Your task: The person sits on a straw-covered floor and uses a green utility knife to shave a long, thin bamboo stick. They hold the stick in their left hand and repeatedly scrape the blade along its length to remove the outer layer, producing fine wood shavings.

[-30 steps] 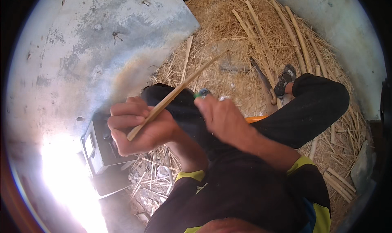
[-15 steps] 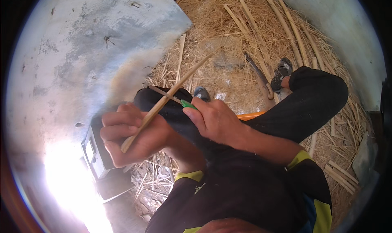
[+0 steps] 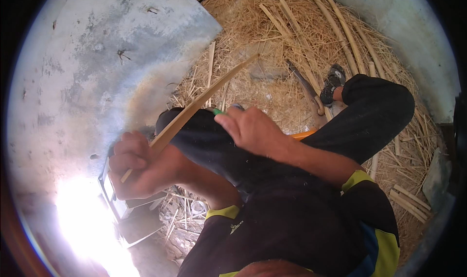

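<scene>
Wooden strip (image 3: 197, 103) sits clamped in my left fingers (image 3: 127, 161); my right fingers (image 3: 229, 125) grip a green-ended tool (image 3: 217, 112). Probably I'm shaving it; the next stroke needs steady holding.

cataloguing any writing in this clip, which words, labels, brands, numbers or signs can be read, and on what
No readable text.
Black shirt: small pale chest mark, too small to read.
Dark shoe: pale patch, too blurred to tell if it is lettering.
Split wooden strip: no lettering visible.
</scene>
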A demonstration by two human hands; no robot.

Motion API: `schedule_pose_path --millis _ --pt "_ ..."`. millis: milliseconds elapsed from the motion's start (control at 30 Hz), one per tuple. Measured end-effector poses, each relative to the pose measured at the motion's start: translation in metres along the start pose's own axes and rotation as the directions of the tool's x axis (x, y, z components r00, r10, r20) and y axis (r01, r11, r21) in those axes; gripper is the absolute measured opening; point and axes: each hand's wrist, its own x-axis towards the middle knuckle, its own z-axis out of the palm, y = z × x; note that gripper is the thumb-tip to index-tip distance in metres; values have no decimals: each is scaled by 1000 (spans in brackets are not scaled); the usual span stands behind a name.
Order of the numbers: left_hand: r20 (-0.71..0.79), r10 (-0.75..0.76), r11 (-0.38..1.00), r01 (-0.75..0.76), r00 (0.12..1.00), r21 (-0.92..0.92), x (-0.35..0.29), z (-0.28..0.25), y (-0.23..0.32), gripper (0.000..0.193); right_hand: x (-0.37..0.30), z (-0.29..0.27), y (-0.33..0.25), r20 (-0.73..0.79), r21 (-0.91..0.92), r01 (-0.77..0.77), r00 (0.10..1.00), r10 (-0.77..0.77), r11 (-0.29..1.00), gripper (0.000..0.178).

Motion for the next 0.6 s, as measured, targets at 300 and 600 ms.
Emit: schedule_pose_path --millis 300,600 --pt "92 -39 997 45 995 -68 -6 -5 1 40 6 0 -3 27 30 -3 1000 2 1000 40" --pt "34 -23 996 19 999 88 -5 -11 0 37 14 8 9 -15 20 8 1000 -8 1000 42"
